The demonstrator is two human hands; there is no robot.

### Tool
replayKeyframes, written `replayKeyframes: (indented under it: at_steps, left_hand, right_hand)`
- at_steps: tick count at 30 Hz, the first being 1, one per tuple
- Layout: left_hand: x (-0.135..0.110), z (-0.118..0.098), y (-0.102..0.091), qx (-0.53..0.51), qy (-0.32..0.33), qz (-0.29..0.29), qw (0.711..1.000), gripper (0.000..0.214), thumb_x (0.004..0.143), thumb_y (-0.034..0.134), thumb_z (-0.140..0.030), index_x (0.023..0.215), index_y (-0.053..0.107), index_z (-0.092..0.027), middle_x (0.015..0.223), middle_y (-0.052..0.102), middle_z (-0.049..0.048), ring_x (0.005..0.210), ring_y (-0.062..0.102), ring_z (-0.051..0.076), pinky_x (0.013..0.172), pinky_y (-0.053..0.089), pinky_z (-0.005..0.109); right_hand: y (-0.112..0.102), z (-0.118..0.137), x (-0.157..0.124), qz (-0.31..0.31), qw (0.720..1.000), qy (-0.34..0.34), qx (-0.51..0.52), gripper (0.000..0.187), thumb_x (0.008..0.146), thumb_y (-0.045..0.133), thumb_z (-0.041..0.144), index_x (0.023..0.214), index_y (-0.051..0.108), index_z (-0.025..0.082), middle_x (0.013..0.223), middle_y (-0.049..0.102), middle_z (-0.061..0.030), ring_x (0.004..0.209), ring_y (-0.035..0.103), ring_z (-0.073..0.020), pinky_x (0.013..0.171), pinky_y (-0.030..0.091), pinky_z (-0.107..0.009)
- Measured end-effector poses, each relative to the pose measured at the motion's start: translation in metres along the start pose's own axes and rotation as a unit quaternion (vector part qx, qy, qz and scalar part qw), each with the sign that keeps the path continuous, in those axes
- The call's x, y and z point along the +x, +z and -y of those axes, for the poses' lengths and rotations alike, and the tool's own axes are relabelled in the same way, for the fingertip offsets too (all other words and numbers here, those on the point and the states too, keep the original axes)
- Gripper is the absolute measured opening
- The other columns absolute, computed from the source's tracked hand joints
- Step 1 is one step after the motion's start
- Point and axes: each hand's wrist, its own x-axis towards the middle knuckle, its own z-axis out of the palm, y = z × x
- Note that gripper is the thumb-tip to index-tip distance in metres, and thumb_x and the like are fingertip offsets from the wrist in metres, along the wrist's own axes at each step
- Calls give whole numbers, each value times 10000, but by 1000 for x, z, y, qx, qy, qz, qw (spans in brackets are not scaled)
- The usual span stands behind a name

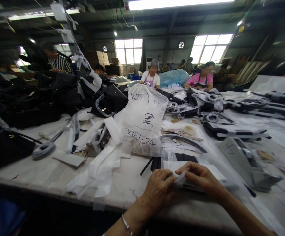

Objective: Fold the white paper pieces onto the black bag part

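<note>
Close to the table's front edge, my left hand (158,187) and my right hand (201,177) meet over a thin, translucent white sheet (180,178). The fingers of both hands are curled and pinch it; I cannot tell whether it is paper or plastic. Beneath and behind lies a flat stack with a white sheet (213,173) and a black piece (185,157) on it. Just beyond stands a translucent plastic bag (142,121) with handwriting in dark marker and small brownish items at its bottom.
Tape dispensers stand left (97,142) and right (248,164). Black handbags (34,95) pile up at the left. White wrapping strips (95,170) lie on the table (44,173). Wrapped black goods (231,131) lie at the right. Co-workers (150,77) work across the table.
</note>
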Motion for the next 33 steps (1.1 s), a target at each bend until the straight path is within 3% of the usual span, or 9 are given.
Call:
replayKeyframes:
  at_steps: [5,11,18,21,24,27,30,33]
  left_hand:
    - [1,9,16,13,-7,-63,998,220,839,746,-353,988,632,-237,1047,691,18,984,629,203,877,448,359]
    - [-1,26,9,-9,61,-41,997,170,930,624,-237,1099,641,-232,1144,699,35,1094,625,171,958,442,331]
    - [1,25,11,32,62,-56,996,198,966,531,-187,1086,680,-239,1107,721,44,1081,645,165,926,473,330]
    - [-1,23,12,43,61,-56,996,230,951,526,-165,1116,669,-236,1123,716,47,1125,626,174,957,462,340]
    - [-3,18,7,50,54,-34,997,273,901,581,-147,1148,636,-249,1172,700,25,1172,594,186,1045,413,380]
    - [-1,9,0,38,23,-14,999,321,826,721,-297,1126,617,-246,1170,686,26,1210,561,241,1146,317,487]
    - [5,-3,0,13,-38,-48,998,343,761,795,-437,956,622,-215,998,685,39,1124,585,273,1142,313,541]
    - [13,-11,9,16,-92,-105,990,179,832,720,-277,777,566,-204,828,637,17,923,615,232,1037,416,502]
  right_hand:
    - [1,-2,-22,1,1000,12,-29,365,823,685,548,817,732,186,834,756,-78,788,688,-236,743,543,-340]
    - [21,-4,-65,34,993,-6,-109,244,890,614,420,849,766,235,866,775,-61,852,718,-249,817,551,-348]
    - [39,-9,-84,25,988,-23,-148,173,880,634,369,833,756,257,849,772,-29,819,718,-229,793,546,-310]
    - [34,3,-71,31,989,-32,-142,223,904,612,393,807,739,239,815,763,-27,776,710,-208,757,537,-288]
    - [24,17,-44,-14,993,-18,-119,245,881,618,415,766,707,218,760,739,-24,727,685,-196,702,520,-279]
    - [13,23,-11,-59,993,-4,-103,263,832,640,451,729,663,210,708,703,-8,683,645,-183,657,499,-277]
    - [5,15,19,-83,986,-3,-142,269,811,642,468,736,670,211,695,682,6,674,613,-178,654,475,-285]
    - [3,-1,41,-81,973,5,-218,246,806,616,441,747,697,216,710,701,0,702,620,-198,690,462,-311]
